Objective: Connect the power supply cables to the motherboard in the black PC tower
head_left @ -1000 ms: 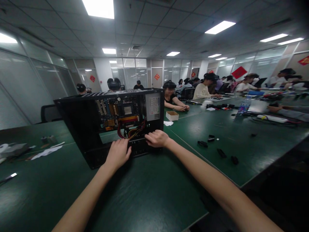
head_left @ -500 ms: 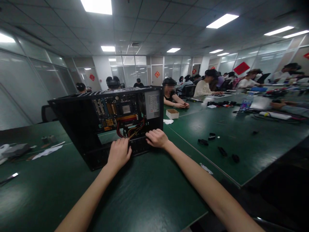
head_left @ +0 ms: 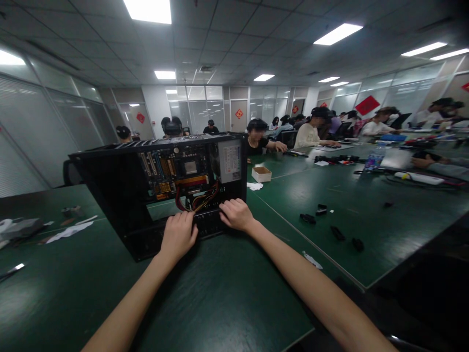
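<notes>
An open black computer case (head_left: pixel 110 195) stands upright on the green table, its open side facing me. Inside it I see a motherboard (head_left: pixel 190 167), a silver power supply (head_left: pixel 229 161) at the upper right and red, yellow and black cables (head_left: pixel 207 199). My left hand (head_left: pixel 179 232) is closed over the lower frame rail of the case, near its middle, below the cables. Further right, my right hand (head_left: pixel 237 214) grips the same rail near the corner under the power supply. The fingertips of both hands are partly hidden inside the case.
Right of the case stands a small open box (head_left: pixel 261 174) beside white paper (head_left: pixel 255 186). Several small black parts (head_left: pixel 337 233) lie on the right table. Paper (head_left: pixel 69 231) and a grey block (head_left: pixel 24 230) lie left. A person (head_left: pixel 258 139) sits opposite.
The case has shifted very slightly to the left, with both hands still on its rail. The person opposite has moved an arm outward to the right.
</notes>
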A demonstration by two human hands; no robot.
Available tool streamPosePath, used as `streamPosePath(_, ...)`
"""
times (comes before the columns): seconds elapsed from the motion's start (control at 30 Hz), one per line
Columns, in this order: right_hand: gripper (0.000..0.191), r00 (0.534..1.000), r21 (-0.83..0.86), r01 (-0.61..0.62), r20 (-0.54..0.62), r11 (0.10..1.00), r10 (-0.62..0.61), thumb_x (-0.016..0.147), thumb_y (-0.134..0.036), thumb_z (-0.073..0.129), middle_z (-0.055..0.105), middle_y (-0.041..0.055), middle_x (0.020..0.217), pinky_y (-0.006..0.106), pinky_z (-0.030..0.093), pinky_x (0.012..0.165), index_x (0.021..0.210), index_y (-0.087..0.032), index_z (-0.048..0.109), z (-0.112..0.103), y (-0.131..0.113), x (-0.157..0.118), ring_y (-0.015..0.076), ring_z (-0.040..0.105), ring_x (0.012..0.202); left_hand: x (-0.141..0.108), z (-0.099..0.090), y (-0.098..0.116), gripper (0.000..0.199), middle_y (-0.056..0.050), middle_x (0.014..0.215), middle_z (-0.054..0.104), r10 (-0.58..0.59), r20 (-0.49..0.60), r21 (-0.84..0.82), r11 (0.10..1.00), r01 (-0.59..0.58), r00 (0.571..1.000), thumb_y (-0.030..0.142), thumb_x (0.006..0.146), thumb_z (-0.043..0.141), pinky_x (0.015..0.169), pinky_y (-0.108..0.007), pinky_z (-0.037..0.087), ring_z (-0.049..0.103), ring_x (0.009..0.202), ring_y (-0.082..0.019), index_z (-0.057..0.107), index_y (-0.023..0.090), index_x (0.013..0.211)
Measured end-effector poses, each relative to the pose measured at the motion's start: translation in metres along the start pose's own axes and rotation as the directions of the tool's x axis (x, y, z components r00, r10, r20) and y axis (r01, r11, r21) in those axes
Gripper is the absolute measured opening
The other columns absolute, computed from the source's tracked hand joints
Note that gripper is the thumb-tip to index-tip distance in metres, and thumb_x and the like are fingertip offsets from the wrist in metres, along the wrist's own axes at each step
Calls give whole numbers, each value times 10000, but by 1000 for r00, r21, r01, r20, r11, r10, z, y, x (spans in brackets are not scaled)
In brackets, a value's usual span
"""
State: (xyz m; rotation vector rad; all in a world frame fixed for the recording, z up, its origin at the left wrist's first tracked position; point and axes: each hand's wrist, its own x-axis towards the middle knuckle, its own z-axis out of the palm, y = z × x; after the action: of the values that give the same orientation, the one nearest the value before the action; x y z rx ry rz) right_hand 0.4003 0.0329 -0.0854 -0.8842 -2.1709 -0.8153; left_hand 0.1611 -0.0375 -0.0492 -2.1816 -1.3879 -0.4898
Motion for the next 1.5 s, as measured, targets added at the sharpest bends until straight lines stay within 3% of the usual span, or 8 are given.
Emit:
streamPosePath(0.3, 247, 999, 11, -43, 14, 999, 43, 946, -295, 469, 607, 74, 836, 355, 284, 719, 986, -123, 641, -5, -8, 1, 200, 476, 780, -2, -2, -5, 333, -150, 1166, 601, -43, -99, -250, 968, 17, 994, 288, 938, 407, 894, -415, 452, 564, 1062, -274, 559, 169, 1210)
streamPosePath(0.43, 252, 998, 22, -58, 33, 998, 57, 952, -292, 459, 612, 80, 852, 357, 287, 732, 996, -122, 639, -8, -9, 1, 204, 480, 795, 24, -9, -30, 280, -154, 1103, 603, -326, -80, -439, 860, 260, 942, 324, 925, 421, 911, -413, 465, 585, 1026, -278, 562, 157, 1100)
streamPosePath(0.5, 253, 997, 25, -66, 43, 998, 65, 951, -294, 462, 615, 84, 863, 359, 287, 736, 1002, -119, 638, -10, -10, 1, 208, 481, 801, 44, -8, -45, 250, -148, 1015, 634, -492, 40, -539, 722, 434, 870, 360, 865, 498, 885, -428, 463, 599, 986, -300, 574, 155, 987)
streamPosePath(0.57, 252, 996, 29, -82, 48, 996, 80, 949, -295, 467, 618, 90, 873, 359, 288, 741, 1009, -117, 635, -10, -10, 1, 210, 483, 808, 60, -3, -57, 257, -115, 912, 652, -576, 242, -688, 465, 557, 781, 423, 806, 558, 840, -407, 475, 607, 953, -295, 572, 171, 851)
streamPosePath(0.83, 234, 993, 55, -115, 28, 992, 113, 940, -288, 476, 622, 79, 878, 358, 293, 746, 1005, -125, 631, -7, -13, 1, 210, 493, 813, 67, 16, -70, 372, -56, 931, 664, -549, 377, -828, 161, 537, 746, 496, 710, 569, 651, -254, 478, 636, 740, -145, 574, 176, 899)
streamPosePath(1.0, 235, 992, 60, -122, 23, 991, 120, 944, -288, 468, 623, 80, 877, 361, 294, 748, 1004, -128, 629, -6, -13, 1, 211, 495, 817, 64, 15, -68, 376, -31, 781, 650, -521, 358, -858, 144, 493, 775, 444, 644, 660, 615, -252, 447, 605, 684, -149, 600, 157, 880)
streamPosePath(1.2, 227, 991, 53, -131, 27, 990, 130, 940, -293, 476, 625, 81, 869, 371, 298, 753, 991, -135, 630, -7, -14, 2, 217, 501, 817, 62, 3, -59, 485, -62, 855, 721, -297, 321, -825, 378, 420, 899, 463, 708, 688, 738, -318, 496, 675, 831, -227, 627, 153, 1075)
streamPosePath(1.5, 222, 988, 72, -150, 37, 986, 147, 936, -286, 481, 636, 97, 887, 373, 304, 757, 997, -136, 633, -8, -15, 2, 226, 510, 826, 63, 0, -53, 525, -82, 930, 736, -210, 369, -808, 409, 424, 906, 458, 636, 765, 751, -348, 519, 689, 890, -267, 658, 156, 1052)
